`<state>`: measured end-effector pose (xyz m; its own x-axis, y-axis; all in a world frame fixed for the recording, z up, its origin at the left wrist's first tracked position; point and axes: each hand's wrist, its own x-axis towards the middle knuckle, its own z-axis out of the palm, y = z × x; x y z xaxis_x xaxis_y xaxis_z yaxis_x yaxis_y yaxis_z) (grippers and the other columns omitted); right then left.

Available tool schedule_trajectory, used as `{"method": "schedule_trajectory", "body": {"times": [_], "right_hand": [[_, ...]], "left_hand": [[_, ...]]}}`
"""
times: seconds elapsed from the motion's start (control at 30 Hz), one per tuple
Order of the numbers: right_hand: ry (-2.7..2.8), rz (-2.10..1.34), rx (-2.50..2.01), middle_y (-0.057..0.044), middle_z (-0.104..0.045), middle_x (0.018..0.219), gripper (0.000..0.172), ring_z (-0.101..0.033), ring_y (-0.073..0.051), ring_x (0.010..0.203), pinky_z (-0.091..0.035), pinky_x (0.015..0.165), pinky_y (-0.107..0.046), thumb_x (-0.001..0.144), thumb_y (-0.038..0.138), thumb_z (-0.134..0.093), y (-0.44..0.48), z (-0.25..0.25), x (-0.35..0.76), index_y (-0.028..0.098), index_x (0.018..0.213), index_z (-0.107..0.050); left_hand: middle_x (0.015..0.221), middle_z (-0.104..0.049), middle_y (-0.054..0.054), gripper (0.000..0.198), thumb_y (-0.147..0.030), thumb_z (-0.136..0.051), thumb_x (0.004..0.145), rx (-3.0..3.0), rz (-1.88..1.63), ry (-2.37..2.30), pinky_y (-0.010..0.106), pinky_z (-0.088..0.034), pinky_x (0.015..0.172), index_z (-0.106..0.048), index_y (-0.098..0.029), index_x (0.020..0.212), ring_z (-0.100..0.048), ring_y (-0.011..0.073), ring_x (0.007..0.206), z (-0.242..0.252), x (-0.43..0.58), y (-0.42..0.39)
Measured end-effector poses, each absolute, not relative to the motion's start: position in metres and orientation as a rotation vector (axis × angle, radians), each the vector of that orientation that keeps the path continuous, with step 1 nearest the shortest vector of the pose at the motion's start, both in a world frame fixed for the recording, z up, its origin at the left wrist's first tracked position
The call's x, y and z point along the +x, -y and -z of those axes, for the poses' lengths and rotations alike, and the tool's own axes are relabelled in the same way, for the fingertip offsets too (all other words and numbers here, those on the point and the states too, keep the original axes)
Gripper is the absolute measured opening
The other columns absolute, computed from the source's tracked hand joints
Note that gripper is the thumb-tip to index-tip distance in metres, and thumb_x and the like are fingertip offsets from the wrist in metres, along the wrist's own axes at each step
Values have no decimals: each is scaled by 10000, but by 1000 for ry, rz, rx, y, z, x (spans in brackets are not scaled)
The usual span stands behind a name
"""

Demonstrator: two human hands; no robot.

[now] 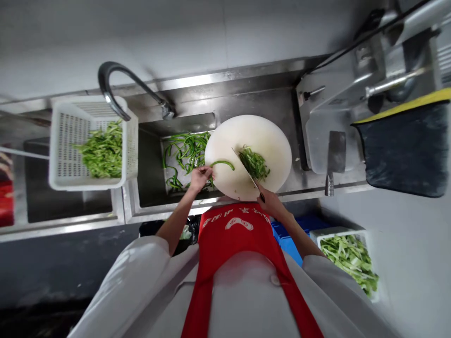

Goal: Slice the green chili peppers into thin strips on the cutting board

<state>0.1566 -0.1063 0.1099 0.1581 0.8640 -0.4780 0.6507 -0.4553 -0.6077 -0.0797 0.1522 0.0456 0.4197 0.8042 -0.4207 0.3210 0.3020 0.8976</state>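
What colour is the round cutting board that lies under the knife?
The cutting board is white, best seen in the head view.

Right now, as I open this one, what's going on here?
A person stands at a sink counter. Their right hand holds a knife over a round white board, beside a pile of cut green pieces. Their left hand is at one end of a long green pepper; its exact grip is unclear. More uncut peppers lie in the sink to the left.
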Motion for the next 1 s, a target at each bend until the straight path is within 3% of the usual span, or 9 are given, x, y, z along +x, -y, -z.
{"method": "schedule_trajectory", "body": {"times": [0.07, 0.13, 0.23, 0.33, 0.43, 0.53, 0.6, 0.83, 1.0], "right_hand": [[1516, -1231, -2070, -118, -647, 1327, 768, -641, -227, 1108, -467, 923, -306, 930, 240, -489, 109, -111, 141, 189, 1620, -156], [1564, -1284, -2119, -133, -681, 1266, 800, -664, -244, 1057, -483, 896, -323, 941, 253, -470, 109, -111, 125, 168, 1631, -74], [1679, -1242, -2296, -148, -723, 1136, 758, -687, -258, 976, -484, 872, -339, 978, 240, -407, 106, -111, 98, 143, 1632, -34], [1789, -1172, -2465, -165, -707, 1143, 733, -684, -267, 983, -479, 883, -352, 996, 231, -387, 103, -108, 74, 155, 1633, -34], [1835, -1217, -2586, -164, -703, 1134, 732, -687, -265, 976, -479, 868, -345, 1003, 220, -386, 101, -103, 57, 181, 1634, -19], [1833, -1155, -2621, -144, -707, 1114, 759, -689, -255, 965, -476, 863, -333, 1012, 245, -403, 103, -99, 48, 208, 1630, 35], [1810, -1083, -2656, -142, -701, 1121, 756, -688, -251, 960, -477, 860, -331, 1023, 261, -393, 106, -96, 42, 209, 1628, 56], [1741, -1038, -2727, -147, -696, 1131, 718, -685, -248, 967, -478, 869, -333, 1060, 327, -349, 108, -94, 18, 210, 1624, 80], [1732, -1064, -2776, -152, -691, 1120, 729, -686, -247, 965, -483, 858, -333, 1059, 319, -360, 101, -96, 0, 205, 1621, 90]], "left_hand": [[661, -643, 6, 360, -453, -765, 746, 1161, -523, -1284, 266, -518, 490, -659, -163, 930, -634, 155, 521, -31, -93, -119], [664, -640, -8, 337, -408, -774, 740, 1113, -629, -1325, 242, -502, 464, -649, -177, 952, -641, 150, 520, -23, -94, -100], [627, -619, -11, 234, -365, -763, 762, 1106, -745, -1296, 219, -481, 447, -636, -179, 826, -617, 127, 502, -20, -90, -90], [648, -621, -1, 223, -365, -749, 781, 1073, -794, -1266, 228, -503, 455, -646, -167, 793, -604, 119, 511, -22, -89, -85], [785, -662, 13, 297, -381, -749, 783, 927, -780, -1262, 247, -549, 476, -662, -175, 978, -655, 139, 600, -27, -95, -73], [875, -682, 9, 510, -360, -783, 760, 764, -626, -1220, 244, -555, 473, -569, -229, 1204, -687, 150, 621, -33, -110, -55], [860, -686, 5, 564, -341, -797, 743, 697, -532, -1184, 250, -553, 463, -523, -244, 1227, -691, 160, 595, -34, -123, -45], [704, -657, 7, 233, -262, -790, 703, 796, -624, -1179, 268, -571, 511, -620, -159, 825, -672, 149, 579, -17, -143, -47], [635, -670, 8, 137, -237, -771, 714, 876, -651, -1170, 262, -561, 525, -667, -157, 754, -655, 139, 547, -5, -131, -55]]}}
